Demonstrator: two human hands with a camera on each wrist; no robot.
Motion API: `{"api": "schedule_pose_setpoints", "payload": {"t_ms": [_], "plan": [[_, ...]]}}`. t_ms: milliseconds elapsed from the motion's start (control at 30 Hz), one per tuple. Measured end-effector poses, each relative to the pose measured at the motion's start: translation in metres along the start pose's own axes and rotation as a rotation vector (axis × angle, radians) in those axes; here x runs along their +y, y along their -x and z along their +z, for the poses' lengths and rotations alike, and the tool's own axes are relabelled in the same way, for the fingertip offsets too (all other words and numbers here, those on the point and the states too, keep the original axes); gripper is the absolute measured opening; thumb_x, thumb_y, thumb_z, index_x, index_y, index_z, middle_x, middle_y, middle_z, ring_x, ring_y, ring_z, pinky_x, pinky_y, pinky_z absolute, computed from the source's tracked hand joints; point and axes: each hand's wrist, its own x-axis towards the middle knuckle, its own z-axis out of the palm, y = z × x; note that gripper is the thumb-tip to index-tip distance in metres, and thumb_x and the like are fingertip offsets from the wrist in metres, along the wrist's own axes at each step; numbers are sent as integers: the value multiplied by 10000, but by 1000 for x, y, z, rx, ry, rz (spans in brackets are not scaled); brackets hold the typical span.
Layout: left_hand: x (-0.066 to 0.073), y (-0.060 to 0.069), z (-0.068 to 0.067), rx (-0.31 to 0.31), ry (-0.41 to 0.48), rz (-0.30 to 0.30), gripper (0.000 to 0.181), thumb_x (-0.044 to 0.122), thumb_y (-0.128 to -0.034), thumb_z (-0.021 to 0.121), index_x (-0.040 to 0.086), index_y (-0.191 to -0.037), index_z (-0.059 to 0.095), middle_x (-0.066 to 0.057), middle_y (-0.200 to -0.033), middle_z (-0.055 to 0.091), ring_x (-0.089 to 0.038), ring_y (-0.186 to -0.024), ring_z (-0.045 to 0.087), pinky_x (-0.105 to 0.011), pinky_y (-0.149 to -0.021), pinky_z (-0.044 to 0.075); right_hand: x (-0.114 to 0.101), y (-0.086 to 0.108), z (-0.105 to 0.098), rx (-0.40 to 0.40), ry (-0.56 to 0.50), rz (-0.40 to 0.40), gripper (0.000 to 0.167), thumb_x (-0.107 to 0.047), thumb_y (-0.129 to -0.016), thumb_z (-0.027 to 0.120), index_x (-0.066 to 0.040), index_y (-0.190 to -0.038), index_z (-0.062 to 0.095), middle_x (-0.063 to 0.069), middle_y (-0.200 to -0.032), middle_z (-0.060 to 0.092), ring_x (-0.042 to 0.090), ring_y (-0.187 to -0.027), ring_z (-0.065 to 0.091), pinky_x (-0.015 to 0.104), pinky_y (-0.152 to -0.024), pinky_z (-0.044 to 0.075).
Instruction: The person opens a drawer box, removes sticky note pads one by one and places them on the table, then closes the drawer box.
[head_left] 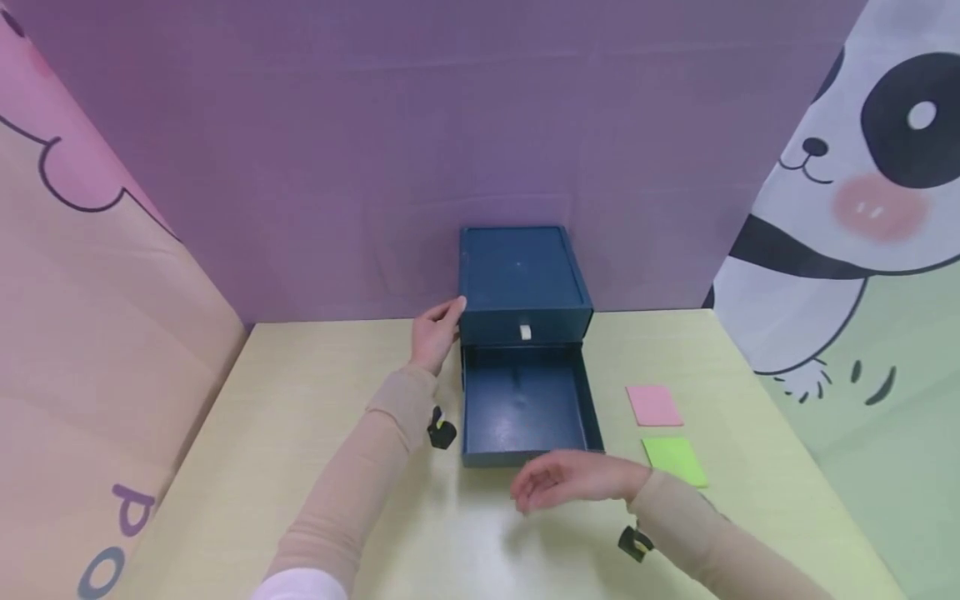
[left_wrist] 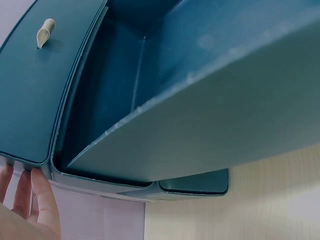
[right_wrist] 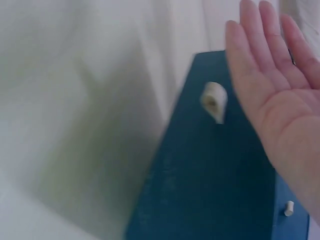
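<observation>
A dark blue drawer cabinet [head_left: 517,267] stands against the purple backdrop. Its upper drawer, with a small whitish pull tab [head_left: 525,332], is closed. Below, a drawer [head_left: 525,404] is pulled far out, and nothing lies in it. My left hand [head_left: 435,335] rests its fingertips on the cabinet's left side, by the upper drawer; the left wrist view shows these fingers [left_wrist: 46,195] fairly straight. My right hand [head_left: 573,482] is just in front of the pulled-out drawer, holding nothing. In the right wrist view its fingers are extended beside that drawer's front [right_wrist: 205,185] and pull tab [right_wrist: 215,101].
To the right of the cabinet, a pink sticky-note pad [head_left: 654,406] and a green one [head_left: 675,461] lie on the pale wooden table [head_left: 322,392]. A printed panda panel [head_left: 862,208] borders the right side, and a pink and cream panel [head_left: 82,317] the left.
</observation>
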Motion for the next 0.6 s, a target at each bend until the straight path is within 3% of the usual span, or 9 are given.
{"api": "schedule_pose_setpoints", "payload": {"t_ms": [100,233,400,600], "plan": [[-1,-1,1,-5,6,3,420,351,-902,635,87,-1230,638,-82,-1274,601,-237,-1159,565,-398,-959,496,8,3,3,-16,16,110,369,-250,-937,568,20,-1188,594,164,-1133,653,43,-981,606,212,-891,480],[-2,-1,0,-3,7,3,415,345,-903,634,85,-1227,639,-88,-1269,603,-247,-1145,575,-400,-957,497,23,7,5,20,77,201,373,-316,-919,583,-42,-1170,620,113,-1151,652,64,-991,598,238,-885,466],[-2,-2,0,4,4,6,412,346,-903,633,86,-1223,642,-90,-1265,606,-249,-1140,579,-401,-958,496,36,10,7,94,120,236,309,-267,-912,574,-31,-1097,648,82,-1048,672,75,-905,587,271,-828,486],[-2,-2,1,13,8,12,405,349,-899,638,93,-1213,651,-73,-1256,615,-231,-1138,580,-391,-947,503,46,8,12,213,-5,266,350,-245,-923,560,37,-1119,629,119,-996,676,175,-879,616,362,-826,526]]}}
